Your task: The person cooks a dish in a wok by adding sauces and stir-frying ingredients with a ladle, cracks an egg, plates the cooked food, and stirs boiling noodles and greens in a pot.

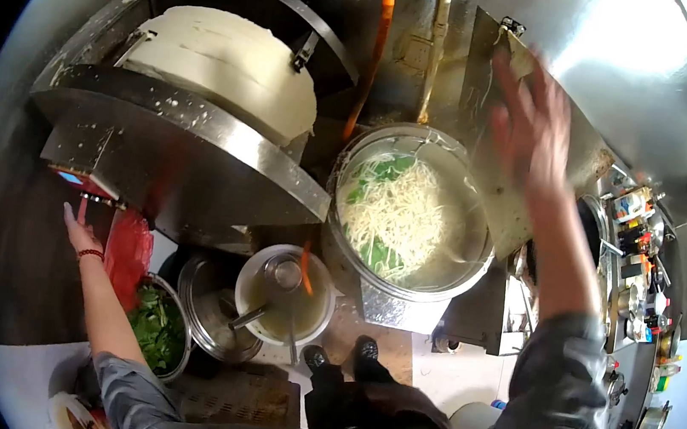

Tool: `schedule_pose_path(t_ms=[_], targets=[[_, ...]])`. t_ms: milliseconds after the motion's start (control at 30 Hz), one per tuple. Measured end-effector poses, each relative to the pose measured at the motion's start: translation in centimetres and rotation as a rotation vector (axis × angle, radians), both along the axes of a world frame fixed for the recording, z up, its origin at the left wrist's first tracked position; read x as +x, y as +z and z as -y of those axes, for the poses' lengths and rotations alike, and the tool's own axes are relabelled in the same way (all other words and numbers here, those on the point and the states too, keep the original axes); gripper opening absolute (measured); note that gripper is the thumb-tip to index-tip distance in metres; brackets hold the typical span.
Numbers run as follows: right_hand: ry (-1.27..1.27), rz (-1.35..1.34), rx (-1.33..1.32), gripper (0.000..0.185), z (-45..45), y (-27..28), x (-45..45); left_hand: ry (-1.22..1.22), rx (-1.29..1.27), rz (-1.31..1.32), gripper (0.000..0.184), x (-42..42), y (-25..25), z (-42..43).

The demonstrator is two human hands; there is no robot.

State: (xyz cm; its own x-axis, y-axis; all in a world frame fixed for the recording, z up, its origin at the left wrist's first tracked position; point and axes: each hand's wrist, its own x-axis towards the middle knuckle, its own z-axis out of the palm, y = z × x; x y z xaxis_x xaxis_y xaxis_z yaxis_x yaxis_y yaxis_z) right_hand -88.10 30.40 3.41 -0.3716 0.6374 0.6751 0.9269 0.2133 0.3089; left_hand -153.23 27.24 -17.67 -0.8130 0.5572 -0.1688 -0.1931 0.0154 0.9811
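A large round metal pot (480, 257) holds pale noodles (400, 209) and green leaves in cloudy liquid. At the left, my left hand (80, 232) reaches to a small red control box (78, 179) under the metal machine (198, 145); one finger touches its lower edge and the others are spread. My right hand (535, 122), blurred by motion, is raised above and right of the pot with its fingers apart and nothing in it. White dough (225, 63) lies on top of the machine.
Below the machine stand a bowl of leafy greens (158, 325), a metal pot (215, 319) and a white bucket (324, 302) with ladles. A red plastic bag (129, 252) hangs near my left forearm. Bottles and pans crowd the right shelf (617, 329).
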Motion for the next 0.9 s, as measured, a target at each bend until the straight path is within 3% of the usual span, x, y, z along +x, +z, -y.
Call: schedule_pose_path(t_ms=[33,100,133,167,200,333,467,500,533,567,600,633,667,700,767,800,833,867,900], targets=[[-0.17,0.156,0.091,0.07,-2.3,0.6,1.7,-0.014,0.061,-0.039,0.06,1.2,0.5,1.2],[-0.524,0.25,-0.236,0.075,-5.2,2.8,6.4,-0.083,0.13,-0.104,0.065,4.3,0.5,4.1],[-0.705,0.174,-0.663,0.078,-5.0,4.0,8.4,-0.146,0.132,-0.129,0.067,5.3,-0.6,6.1],[-0.735,0.183,-0.69,0.078,-4.3,3.5,10.4,-0.175,0.081,-0.227,0.066,6.5,-2.5,8.4],[-0.68,0.177,-0.618,0.081,-3.5,2.9,12.5,-0.206,0.035,-0.325,0.066,7.7,-4.1,10.9],[-0.562,0.176,-0.468,0.085,-3.5,0.5,19.3,-0.346,-0.227,-0.139,0.061,16.0,-14.2,24.0],[-0.398,0.354,-0.295,0.07,-10.3,-1.5,24.9,-0.291,-0.518,0.072,0.057,25.4,-27.3,39.6],[-0.513,0.341,-0.264,0.065,-11.8,-1.8,23.6,-0.268,-0.554,0.135,0.056,27.9,-29.8,42.8],[-0.5,0.341,-0.267,0.065,-12.9,-3.3,23.8,-0.254,-0.565,0.206,0.055,30.3,-32.4,45.9],[-0.378,0.365,0.016,0.062,-13.5,-6.0,24.3,-0.243,-0.551,0.279,0.054,32.4,-34.5,48.7],[-0.24,0.228,0.074,0.058,-12.5,-11.0,25.5,-0.248,-0.539,0.33,0.053,33.8,-36.1,51.0],[-0.086,0.104,0.128,0.054,-11.5,-16.0,26.8,-0.324,-0.625,0.29,0.053,36.0,-33.9,50.1],[-0.086,-0.03,-0.03,0.051,-7.6,-21.8,27.5,-0.403,-0.709,0.245,0.054,38.3,-31.7,49.4],[-0.299,-0.131,-0.357,0.049,-2.1,-27.8,27.2,-0.484,-0.788,0.199,0.054,41.3,-27.6,47.0],[-0.662,-0.211,-0.974,0.052,7.3,-35.6,25.3,-0.573,-0.724,0.222,0.055,40.4,-29.1,46.2],[-0.546,-0.371,-1.039,0.049,10.3,-36.7,24.3,-0.663,-0.659,0.232,0.056,40.1,-30.0,46.0],[-0.583,-0.589,-1.098,0.041,10.3,-36.9,23.3,-0.574,-0.668,0.221,0.054,42.7,-21.7,40.1],[-0.62,-0.813,-1.155,0.032,10.1,-36.9,22.1,-0.567,-0.675,0.222,0.054,42.7,-22.1,39.6],[-0.444,-0.856,-1.062,0.024,8.8,-36.1,20.7,-0.479,-0.664,0.158,0.053,41.5,-22.6,39.5]])
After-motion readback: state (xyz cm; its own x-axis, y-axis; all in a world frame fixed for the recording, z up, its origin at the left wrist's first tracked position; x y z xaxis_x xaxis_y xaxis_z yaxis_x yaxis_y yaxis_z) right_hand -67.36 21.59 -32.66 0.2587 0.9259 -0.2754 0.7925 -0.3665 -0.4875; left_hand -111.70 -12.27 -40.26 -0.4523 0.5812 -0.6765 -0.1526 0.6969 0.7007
